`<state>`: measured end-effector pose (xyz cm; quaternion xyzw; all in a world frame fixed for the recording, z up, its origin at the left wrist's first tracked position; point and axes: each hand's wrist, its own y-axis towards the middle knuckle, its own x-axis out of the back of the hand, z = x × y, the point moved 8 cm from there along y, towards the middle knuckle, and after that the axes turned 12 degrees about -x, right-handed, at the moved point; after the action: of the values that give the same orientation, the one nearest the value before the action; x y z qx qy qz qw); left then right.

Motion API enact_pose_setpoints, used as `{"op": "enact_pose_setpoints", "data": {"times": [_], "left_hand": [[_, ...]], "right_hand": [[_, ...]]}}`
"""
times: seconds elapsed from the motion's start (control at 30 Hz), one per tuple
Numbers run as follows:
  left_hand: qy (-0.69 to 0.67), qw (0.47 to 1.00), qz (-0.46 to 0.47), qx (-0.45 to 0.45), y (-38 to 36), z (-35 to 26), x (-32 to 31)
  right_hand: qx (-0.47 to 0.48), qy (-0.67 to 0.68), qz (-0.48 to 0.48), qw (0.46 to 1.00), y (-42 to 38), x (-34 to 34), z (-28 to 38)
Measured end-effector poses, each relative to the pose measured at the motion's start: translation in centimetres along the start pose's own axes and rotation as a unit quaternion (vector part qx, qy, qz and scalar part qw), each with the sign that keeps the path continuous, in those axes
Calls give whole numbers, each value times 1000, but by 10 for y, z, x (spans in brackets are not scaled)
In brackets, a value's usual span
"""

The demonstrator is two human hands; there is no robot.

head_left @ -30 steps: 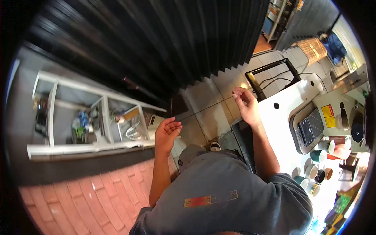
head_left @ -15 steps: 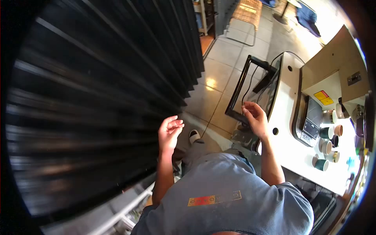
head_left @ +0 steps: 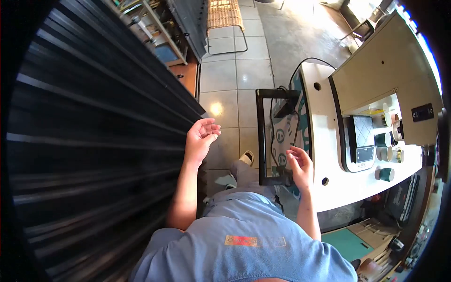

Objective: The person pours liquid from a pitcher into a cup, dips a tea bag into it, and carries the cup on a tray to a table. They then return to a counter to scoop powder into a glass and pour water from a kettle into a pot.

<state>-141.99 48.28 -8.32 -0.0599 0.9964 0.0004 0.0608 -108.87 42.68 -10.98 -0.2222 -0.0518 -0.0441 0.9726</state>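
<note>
1. While the left hand (head_left: pixel 202 139) hovers with its fingers loosely bent and grasping nothing, the black corrugated panel (head_left: pixel 108 117) stands to their left.
2. On the right hand (head_left: pixel 301 169), the fingers are likewise relaxed, half curled around only air.
3. Just left of these right fingers is the black frame (head_left: pixel 262 136); whether they touch it, I cannot tell.
4. Right of the same fingers lies the white desk (head_left: pixel 324 122).
5. Farther right from them, on the desk, sit a black device with a display (head_left: pixel 364 154) and several cups (head_left: pixel 386 175).
6. Well ahead of both hands' fingers stands a wicker-topped stool (head_left: pixel 224 14).
</note>
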Motion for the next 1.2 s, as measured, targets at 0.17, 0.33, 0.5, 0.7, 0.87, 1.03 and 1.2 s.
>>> {"op": "enact_pose_setpoints", "data": {"times": [0.17, 0.33, 0.5, 0.7, 0.87, 1.03, 1.2], "left_hand": [[15, 996, 86, 36, 86, -4, -36], [22, 987, 160, 25, 171, -6, -85], [0, 970, 239, 40, 251, 24, -163], [-59, 952, 295, 49, 349, 38, -234], [-55, 938, 337, 65, 468, 44, -239], [-68, 965, 250, 37, 618, 13, -206], [-57, 974, 216, 21, 709, 7, -190]], "right_hand": [[37, 75, 5, 997, 60, -30, 37], [108, 38, -7, 993, 79, -35, 107], [96, 10, -52, 994, 101, -16, 123], [89, 17, -119, 989, 158, -11, 165], [76, 51, -166, 982, 250, -26, 222], [80, 108, -142, 981, 361, -54, 296], [116, 93, -111, 983, 460, -55, 347]]}}
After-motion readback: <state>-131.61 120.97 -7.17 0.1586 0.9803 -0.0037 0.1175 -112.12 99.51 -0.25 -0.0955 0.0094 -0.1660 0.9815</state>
